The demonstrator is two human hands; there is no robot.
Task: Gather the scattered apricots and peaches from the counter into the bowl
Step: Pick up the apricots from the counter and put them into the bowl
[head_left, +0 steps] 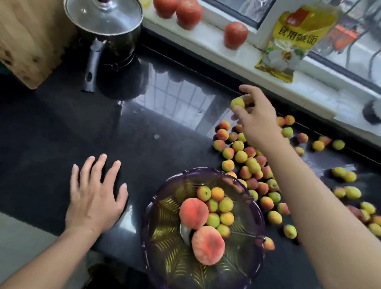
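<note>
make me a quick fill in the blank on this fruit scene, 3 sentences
1. The right hand pinches a small ____ above the counter.
2. The left hand lies flat and holds ____.
3. The bowl holds ____ peaches beside a few apricots.

Missing words: apricot; nothing; two

Bare black counter lies open between the pot and the bowl. Scattered apricots crowd the surface right of the bowl, up to the windowsill.
</note>
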